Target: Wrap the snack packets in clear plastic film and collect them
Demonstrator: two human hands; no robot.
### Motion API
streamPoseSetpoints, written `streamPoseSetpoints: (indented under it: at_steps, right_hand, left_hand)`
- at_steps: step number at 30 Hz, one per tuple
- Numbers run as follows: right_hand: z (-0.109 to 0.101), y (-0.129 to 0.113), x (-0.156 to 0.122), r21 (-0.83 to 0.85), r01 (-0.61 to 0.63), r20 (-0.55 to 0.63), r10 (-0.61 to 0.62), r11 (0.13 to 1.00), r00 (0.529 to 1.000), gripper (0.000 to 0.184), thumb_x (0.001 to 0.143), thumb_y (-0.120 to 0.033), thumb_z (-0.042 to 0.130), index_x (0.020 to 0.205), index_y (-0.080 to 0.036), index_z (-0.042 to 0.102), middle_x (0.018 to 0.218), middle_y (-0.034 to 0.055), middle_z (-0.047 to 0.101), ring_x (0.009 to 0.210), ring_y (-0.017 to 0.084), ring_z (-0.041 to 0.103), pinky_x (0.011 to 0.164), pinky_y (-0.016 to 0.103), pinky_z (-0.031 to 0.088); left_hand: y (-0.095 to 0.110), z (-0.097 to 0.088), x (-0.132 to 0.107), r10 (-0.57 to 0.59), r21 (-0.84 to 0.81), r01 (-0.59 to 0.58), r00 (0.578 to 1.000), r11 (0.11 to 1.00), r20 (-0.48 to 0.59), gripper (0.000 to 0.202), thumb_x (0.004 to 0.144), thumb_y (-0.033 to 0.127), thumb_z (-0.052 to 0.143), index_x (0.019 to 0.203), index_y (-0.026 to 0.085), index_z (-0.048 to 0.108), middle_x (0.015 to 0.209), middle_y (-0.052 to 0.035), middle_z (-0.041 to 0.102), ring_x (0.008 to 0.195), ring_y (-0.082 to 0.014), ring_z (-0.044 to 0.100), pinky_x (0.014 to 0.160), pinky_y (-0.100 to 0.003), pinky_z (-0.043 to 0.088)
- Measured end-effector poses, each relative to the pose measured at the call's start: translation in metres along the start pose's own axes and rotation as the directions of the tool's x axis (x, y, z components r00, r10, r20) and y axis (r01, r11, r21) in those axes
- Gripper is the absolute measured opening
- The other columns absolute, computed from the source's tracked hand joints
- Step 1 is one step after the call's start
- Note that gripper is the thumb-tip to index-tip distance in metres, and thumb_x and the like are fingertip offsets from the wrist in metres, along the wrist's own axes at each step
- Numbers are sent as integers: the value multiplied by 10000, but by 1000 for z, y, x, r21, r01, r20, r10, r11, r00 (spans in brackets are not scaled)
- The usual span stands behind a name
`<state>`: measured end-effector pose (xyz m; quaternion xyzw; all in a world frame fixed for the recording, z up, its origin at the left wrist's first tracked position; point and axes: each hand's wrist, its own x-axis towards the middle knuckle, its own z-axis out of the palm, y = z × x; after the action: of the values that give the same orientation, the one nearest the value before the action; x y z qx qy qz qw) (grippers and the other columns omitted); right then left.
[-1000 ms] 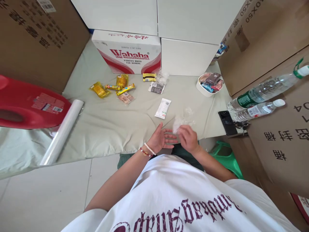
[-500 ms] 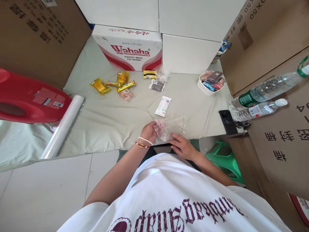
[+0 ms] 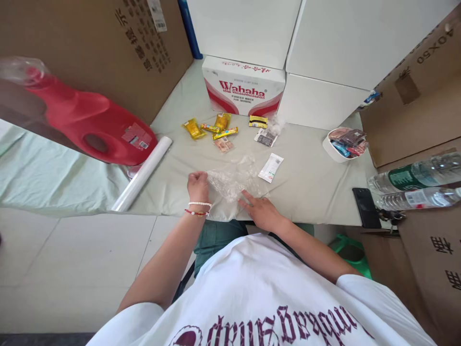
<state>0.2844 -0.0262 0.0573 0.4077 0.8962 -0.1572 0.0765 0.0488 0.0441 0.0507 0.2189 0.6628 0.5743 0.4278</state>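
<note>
A thin, wrinkled sheet of clear plastic film (image 3: pixel 230 181) lies on the cloth near the table's front edge. My left hand (image 3: pixel 198 186) is closed, pinching the film's left corner and pulling it sideways. Fingers apart, my right hand (image 3: pixel 262 211) rests its fingertips on the film's lower right part. Just beyond it lies a white packet (image 3: pixel 271 167). Farther back are a pinkish packet (image 3: pixel 224 144), yellow snack packets (image 3: pixel 193 128), a yellow-and-black packet (image 3: pixel 258 121), a dark packet in clear wrapping (image 3: pixel 265 138) and crumpled clear plastic (image 3: pixel 276 125).
A white Wahaha carton (image 3: pixel 245 86) and white boxes (image 3: pixel 320 101) stand behind. On the left are a red jug (image 3: pixel 104 125) and a film roll (image 3: pixel 144 173); on the right, a white bowl of packets (image 3: pixel 334 150), a phone (image 3: pixel 366 207) and bottles (image 3: pixel 414 177).
The view has swung left. My left hand has moved left, drawing the bunched film out wider and flatter between my hands. My right hand still touches its right side.
</note>
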Motion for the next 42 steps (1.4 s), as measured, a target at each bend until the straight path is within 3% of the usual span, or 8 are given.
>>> streamPoseSetpoints:
  at_steps: [3, 6, 12, 16, 21, 34, 39, 42]
  right_hand:
    - [-12, -11, 10, -51, -24, 95, 29, 998, 995, 660, 964, -135, 459, 1613, -242, 410, 1767, 95, 107, 1184, 293, 682, 960, 427, 544]
    - [-19, -24, 13, -85, -58, 143, 70, 995, 987, 676, 951, -115, 444, 1617, -224, 399, 1764, 113, 108, 1138, 291, 700, 933, 446, 562]
    - [-28, -27, -2, 122, 40, 117, -55, 992, 992, 573, 1002, -252, 525, 1571, -286, 471, 1755, 89, 210, 1137, 270, 714, 908, 417, 591]
    - [-40, 4, -5, 372, 49, -161, 13, 927, 987, 437, 1061, -366, 480, 1475, -279, 588, 1620, 64, 487, 1287, 228, 641, 1016, 368, 562]
    - [-19, 34, 19, 204, -84, -295, 143, 975, 945, 471, 1059, -298, 465, 1504, -189, 570, 1647, 117, 447, 1473, 308, 448, 1194, 513, 403]
    - [41, 38, -4, 81, -222, -322, 236, 972, 917, 531, 1098, -410, 367, 1574, -207, 487, 1672, 78, 415, 1556, 290, 327, 1291, 551, 176]
    - [49, 46, -25, 86, -252, -342, 266, 964, 901, 533, 1103, -424, 355, 1561, -193, 501, 1663, 95, 428, 1551, 299, 337, 1282, 564, 197]
    - [52, 46, -33, 97, -254, -354, 272, 962, 895, 529, 1105, -422, 354, 1556, -194, 508, 1660, 104, 432, 1549, 292, 344, 1283, 559, 205]
  left_hand:
    - [2, -9, -17, 313, 218, -283, 943, 934, -117, 246, 755, 132, 594, 979, 227, 559, 1116, -21, 574, 1092, -170, 575, 928, -302, 491]
    - [-3, 0, -38, 562, 428, -533, 825, 730, 68, 266, 831, 191, 608, 1089, 217, 553, 1164, -69, 562, 1122, -211, 583, 960, -365, 513]
    - [-40, 15, -28, 434, 520, -566, 824, 639, 364, 591, 735, 223, 744, 1276, 159, 515, 1356, -176, 517, 1389, -337, 476, 1182, -543, 434]
    - [-57, -7, -11, 405, 460, -571, 815, 680, 414, 580, 725, 81, 576, 1294, 190, 534, 1533, -178, 420, 1471, -298, 443, 1077, -464, 555]
    - [-61, -32, -21, 475, 479, -708, 705, 519, 528, 459, 780, 66, 505, 1194, 220, 631, 1551, -111, 521, 1474, -253, 477, 1245, -497, 396]
    - [-66, -144, -51, 538, 670, -573, 789, 471, 296, 190, 798, 192, 584, 953, 231, 687, 1193, -106, 684, 1341, -320, 560, 1158, -560, 439]
    - [-24, -132, -51, 704, 683, -595, 691, 425, 165, 170, 777, 130, 546, 853, 232, 659, 1092, -93, 696, 1296, -318, 574, 1136, -567, 435]
    - [1, -95, -50, 732, 600, -737, 589, 311, 344, 167, 848, 135, 535, 869, 235, 667, 984, -69, 720, 1249, -284, 619, 1131, -522, 444]
